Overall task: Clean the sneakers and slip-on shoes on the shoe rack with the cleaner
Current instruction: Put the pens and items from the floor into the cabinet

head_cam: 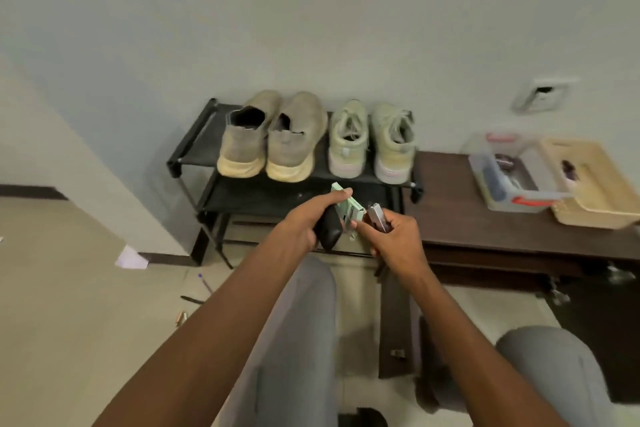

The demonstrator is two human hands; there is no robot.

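A black two-tier shoe rack (pixel 194 146) stands against the wall. On its top shelf sits a pair of tan slip-on shoes (pixel 270 139) at the left and a pair of pale green lace-up sneakers (pixel 372 142) at the right, heels toward me. In front of the rack my left hand (pixel 304 222) grips a dark rounded cleaner (pixel 330 229) together with a green packet (pixel 349 208). My right hand (pixel 398 236) pinches a small brownish flat piece (pixel 379 217) right beside the packet.
A dark brown low table (pixel 485 218) adjoins the rack on the right, carrying a clear plastic box (pixel 512 173) with red clips and a beige basket (pixel 588 184). Pens and paper scraps (pixel 131 258) lie on the floor at the left. My knees are below.
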